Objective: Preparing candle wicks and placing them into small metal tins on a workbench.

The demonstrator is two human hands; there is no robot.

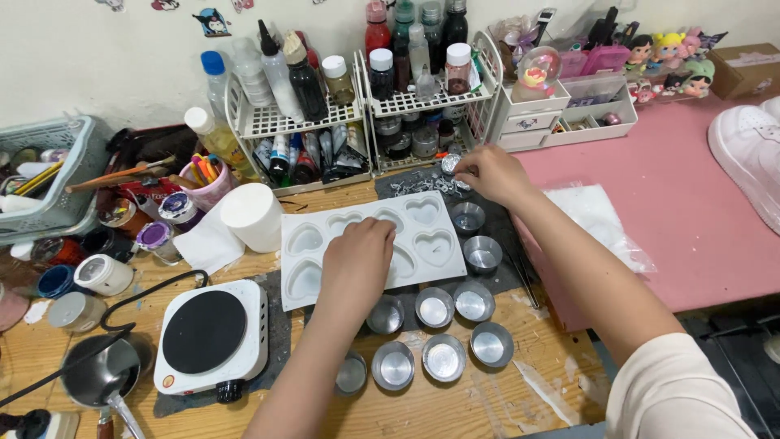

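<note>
Altogether nine metal cups (433, 308), two hands (357, 252)

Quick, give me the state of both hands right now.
Left hand: fingers curled, pressing down on the white heart mold, gripping nothing.
Right hand: fingertips pinching small silvery bits; exactly what cannot be told.

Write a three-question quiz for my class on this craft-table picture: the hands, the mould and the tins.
1. True or false: the left hand rests on the white heart-shaped mould.
2. What are the right hand's fingers nearest to? A) the small silver pieces behind the mould B) the hot plate C) the white shoe
3. Fill in: the small round metal tins stand ____ the mould, on the person's side.

Key: 1 true; 2 A; 3 in front of.
</note>
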